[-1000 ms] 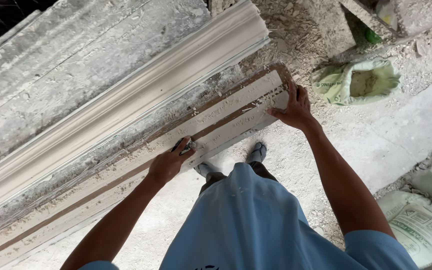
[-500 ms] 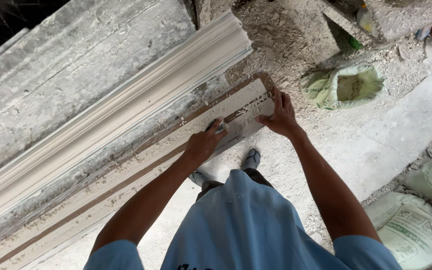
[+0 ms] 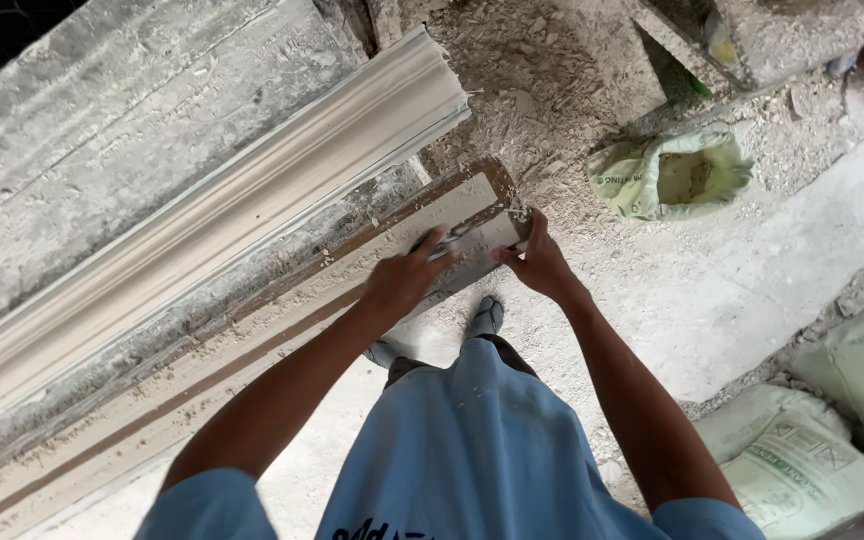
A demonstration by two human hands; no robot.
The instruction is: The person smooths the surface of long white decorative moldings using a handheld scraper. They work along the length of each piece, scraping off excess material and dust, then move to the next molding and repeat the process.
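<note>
Plaster-crusted brown wooden strip [image 3: 252, 330], long, narrow, under both hands.

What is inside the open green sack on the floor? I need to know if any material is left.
The open green sack holds a pale, yellowish-grey powdery heap, visible through its rolled-down mouth. How deep it goes cannot be seen, because the sack's folded walls cover the lower part.

The person wears a loose light-blue short-sleeved shirt [image 3: 452, 450], its sleeves ending above the elbows and leaving both forearms bare. Dark lettering shows on the shirt's near edge, cut off by the frame. Below the hem a strip of dark shorts [image 3: 452, 360] is visible. The left hand [image 3: 402, 280] and right hand [image 3: 542, 265] are bare, without gloves. The feet carry grey sandals [image 3: 487, 315].
</note>
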